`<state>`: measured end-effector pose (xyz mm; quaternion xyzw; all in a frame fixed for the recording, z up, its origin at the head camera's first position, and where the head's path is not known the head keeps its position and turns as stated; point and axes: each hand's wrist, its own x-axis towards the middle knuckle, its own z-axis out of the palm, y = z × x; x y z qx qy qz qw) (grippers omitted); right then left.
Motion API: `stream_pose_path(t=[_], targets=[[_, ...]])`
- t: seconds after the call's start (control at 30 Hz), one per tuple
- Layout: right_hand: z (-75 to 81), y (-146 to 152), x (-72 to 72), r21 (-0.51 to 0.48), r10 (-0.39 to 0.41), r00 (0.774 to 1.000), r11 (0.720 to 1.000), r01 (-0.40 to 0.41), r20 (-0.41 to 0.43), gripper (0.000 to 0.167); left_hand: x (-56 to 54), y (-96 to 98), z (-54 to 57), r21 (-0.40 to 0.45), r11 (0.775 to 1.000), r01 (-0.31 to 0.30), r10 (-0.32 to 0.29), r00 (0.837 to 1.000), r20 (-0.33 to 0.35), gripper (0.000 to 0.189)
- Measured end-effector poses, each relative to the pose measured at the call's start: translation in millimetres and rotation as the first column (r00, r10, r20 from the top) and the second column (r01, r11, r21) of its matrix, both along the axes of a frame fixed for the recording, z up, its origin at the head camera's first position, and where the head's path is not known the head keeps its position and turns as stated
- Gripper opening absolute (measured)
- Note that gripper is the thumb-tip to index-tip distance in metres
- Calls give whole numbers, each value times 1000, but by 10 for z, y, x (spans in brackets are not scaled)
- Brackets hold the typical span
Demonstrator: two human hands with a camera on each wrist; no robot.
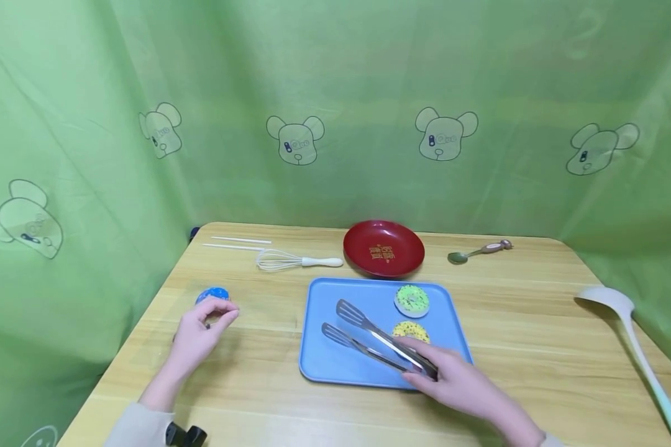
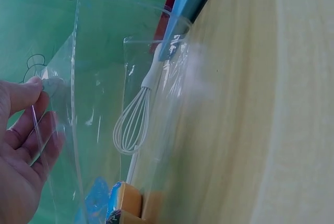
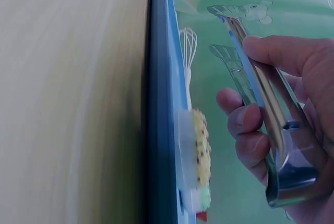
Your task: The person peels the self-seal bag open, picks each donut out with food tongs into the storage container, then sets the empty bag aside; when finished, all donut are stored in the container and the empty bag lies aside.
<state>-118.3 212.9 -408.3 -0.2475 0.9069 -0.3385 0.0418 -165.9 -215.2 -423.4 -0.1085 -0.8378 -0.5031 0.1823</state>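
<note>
My left hand (image 1: 197, 332) pinches the edge of a thin clear plastic sheet or lid (image 2: 65, 114) between thumb and fingers. Beside it in the left wrist view, a blue-topped toy doughnut (image 2: 115, 200) with an orange-brown base shows near the clear plastic; in the head view the blue top (image 1: 215, 293) peeks out behind the fingers. Metal tongs (image 1: 380, 341) with slotted ends are in my right hand (image 1: 455, 379), their arms spread and nothing between them. They hang over a blue tray (image 1: 330, 366), where a green doughnut (image 1: 412, 300) and a yellow doughnut (image 1: 410, 330) lie toward the right.
Behind the tray stands a red plate (image 1: 363, 248). A white whisk (image 1: 302, 261) and two white chopsticks (image 1: 240, 240) lie at the back left, a small spoon (image 1: 478, 251) at the back right. A long ladle (image 1: 637, 341) lies along the right edge. Green curtain (image 1: 369, 74) surrounds the table.
</note>
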Motion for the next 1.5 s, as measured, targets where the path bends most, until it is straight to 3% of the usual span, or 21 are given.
stream_pose_path(t=[0.2,0.6,1.13,1.27,1.5], targets=[[28,-172,-52,3,50,999,999,-50,19,49,23,11,-13,-29,1000,-4,3,1000,-30,7],[0,-493,-196,83,173,984,982,-169,-44,51,45,11,-29,-32,999,4,-6,997,-71,9],[-24,-900,-399,150,256,966,957,-247,-44,46,75,39,-28,-39,999,0,-4,995,-101,9],[-44,-1041,-470,162,268,962,952,-258,-42,48,82,48,-38,-68,998,-3,-8,986,-169,13],[-60,-1310,-591,163,277,961,949,-269,-28,50,74,60,-63,-140,990,0,-43,951,-306,18]])
